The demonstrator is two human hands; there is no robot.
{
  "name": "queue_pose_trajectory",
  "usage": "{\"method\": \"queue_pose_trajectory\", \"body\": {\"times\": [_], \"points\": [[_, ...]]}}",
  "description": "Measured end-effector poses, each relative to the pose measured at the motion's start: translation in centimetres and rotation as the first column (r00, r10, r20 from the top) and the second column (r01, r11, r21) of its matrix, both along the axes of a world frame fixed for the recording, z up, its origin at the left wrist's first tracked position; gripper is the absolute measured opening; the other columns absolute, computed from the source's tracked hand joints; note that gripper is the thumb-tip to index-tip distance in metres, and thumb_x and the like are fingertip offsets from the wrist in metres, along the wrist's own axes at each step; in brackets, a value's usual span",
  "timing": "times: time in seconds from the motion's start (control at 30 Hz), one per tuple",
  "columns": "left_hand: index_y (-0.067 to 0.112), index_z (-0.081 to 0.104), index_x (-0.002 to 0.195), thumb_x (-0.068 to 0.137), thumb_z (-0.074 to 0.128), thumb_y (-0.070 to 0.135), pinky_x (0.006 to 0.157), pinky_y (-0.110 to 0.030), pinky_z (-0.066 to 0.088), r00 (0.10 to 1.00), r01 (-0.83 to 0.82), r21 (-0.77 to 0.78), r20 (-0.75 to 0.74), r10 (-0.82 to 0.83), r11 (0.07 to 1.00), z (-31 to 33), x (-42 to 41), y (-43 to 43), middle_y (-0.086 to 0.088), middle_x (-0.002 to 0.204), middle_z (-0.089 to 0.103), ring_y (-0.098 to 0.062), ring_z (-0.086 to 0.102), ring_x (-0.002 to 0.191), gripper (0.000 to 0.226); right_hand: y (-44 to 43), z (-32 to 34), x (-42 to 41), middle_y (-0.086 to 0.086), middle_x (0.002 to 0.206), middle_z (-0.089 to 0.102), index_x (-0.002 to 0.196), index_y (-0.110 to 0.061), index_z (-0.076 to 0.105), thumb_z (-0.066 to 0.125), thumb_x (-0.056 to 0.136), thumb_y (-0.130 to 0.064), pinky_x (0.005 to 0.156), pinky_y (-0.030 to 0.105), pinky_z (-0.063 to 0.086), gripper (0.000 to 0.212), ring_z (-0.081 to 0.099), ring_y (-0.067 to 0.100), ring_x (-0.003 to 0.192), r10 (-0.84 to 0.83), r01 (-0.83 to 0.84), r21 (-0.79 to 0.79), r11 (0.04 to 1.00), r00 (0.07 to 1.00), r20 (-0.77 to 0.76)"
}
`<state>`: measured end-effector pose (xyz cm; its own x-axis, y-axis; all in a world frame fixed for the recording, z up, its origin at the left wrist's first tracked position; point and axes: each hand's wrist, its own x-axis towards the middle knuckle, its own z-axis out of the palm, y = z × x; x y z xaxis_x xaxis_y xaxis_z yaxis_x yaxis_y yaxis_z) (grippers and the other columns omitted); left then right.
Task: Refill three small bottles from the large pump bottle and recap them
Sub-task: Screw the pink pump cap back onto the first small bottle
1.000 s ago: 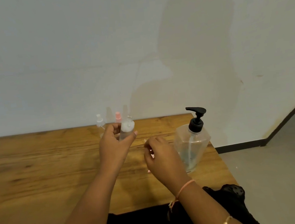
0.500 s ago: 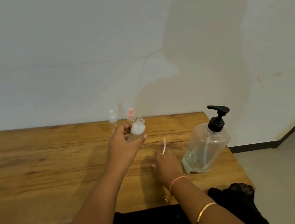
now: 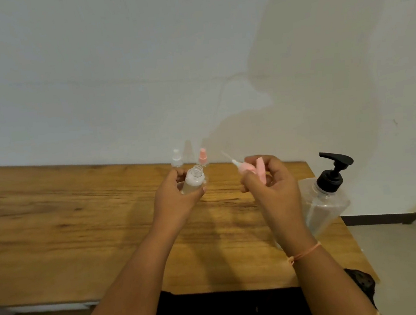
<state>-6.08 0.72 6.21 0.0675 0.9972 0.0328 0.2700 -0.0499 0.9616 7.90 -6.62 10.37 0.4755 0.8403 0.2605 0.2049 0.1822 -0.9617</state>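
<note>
- A moment ago the right hand (image 3: 272, 188) was low down by the surface (image 3: 79, 223). Now it is up in the air with a pink cap (image 3: 251, 170) in it.
- The cap has a thin tube (image 3: 226, 155) that sticks out up and to the left, toward the open bottle.
- I think this means the cap is about to go back on, so this bottle is at the closing step.
- The left hand (image 3: 174, 200) has stayed where it was. Its fingers and thumb are curled round the small bottle (image 3: 193, 182).
- The small bottle is held above the surface. Its top is open and leans a bit toward the right hand. I cannot tell how full it is.
- The right hand pinches the pink cap between thumb and fingers, and the other fingers are bent. It is near the left hand, but the cap and bottle do not touch yet.
- Both arms reach forward over the surface, side by side.
- Two more small bottles stand at the back by the wall: a clear-top bottle (image 3: 176, 158) and a pink-top bottle (image 3: 202, 156). Both have tops on.
- The big pump bottle (image 3: 326, 203) stands at the right end of the surface, just past the right hand. No hand touches it.
</note>
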Motion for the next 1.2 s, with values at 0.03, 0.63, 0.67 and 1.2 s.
{"method": "queue_pose_trajectory", "body": {"times": [0.03, 0.63, 0.67, 1.2], "points": [[0.023, 0.054, 0.102, 0.073, 0.078, 0.018, 0.067, -0.015, 0.039, 1.000, 0.001, 0.003, 0.002, -0.001, 1.000, 0.0, 0.0, 0.0, 0.011, 0.103, 0.060, -0.010, 0.054, 0.096, 0.038, -0.2, 0.4, 0.0, 0.001, 0.077, 0.062, 0.088, -0.019, 0.064, 0.063, 0.084, -0.003, 0.058, 0.025, 0.049, 0.017, 0.056, 0.016, 0.065, 0.015, -0.013, 0.044, 0.999, 0.998, -0.061], [0.027, 0.052, 0.097, 0.071, 0.080, 0.019, 0.068, -0.016, 0.041, 0.976, 0.113, 0.069, -0.195, -0.098, 0.991, -0.1, 0.9, -0.7, 0.008, 0.107, 0.061, -0.009, 0.055, 0.097, 0.039, -0.2, 0.8, -0.3, -0.005, 0.069, 0.058, 0.088, -0.018, 0.062, 0.063, 0.086, -0.011, 0.055, 0.029, 0.044, 0.007, 0.049, 0.006, 0.059, 0.133, -0.134, 0.001, 0.991, 0.980, 0.145], [0.028, 0.052, 0.098, 0.072, 0.079, 0.019, 0.070, -0.018, 0.041, 0.972, 0.136, 0.064, -0.203, -0.120, 0.989, -0.1, 1.0, -0.9, 0.009, 0.108, 0.061, -0.008, 0.055, 0.098, 0.039, 0.0, 0.6, -0.2, -0.005, 0.074, 0.061, 0.092, -0.018, 0.062, 0.064, 0.085, -0.013, 0.057, 0.027, 0.047, 0.009, 0.052, 0.005, 0.062, 0.136, -0.135, -0.018, 0.991, 0.977, 0.161], [0.025, 0.062, 0.104, 0.073, 0.079, 0.024, 0.081, -0.034, 0.054, 0.982, 0.188, -0.044, 0.024, -0.187, 0.981, 0.5, 1.5, -1.4, 0.010, 0.104, 0.067, -0.011, 0.061, 0.098, 0.035, 1.9, -0.1, -0.7, -0.004, 0.110, 0.068, 0.118, -0.013, 0.062, 0.057, 0.091, -0.006, 0.070, 0.013, 0.050, 0.028, 0.065, -0.001, 0.093, 0.338, -0.342, -0.040, 0.939, 0.938, -0.077]]}}
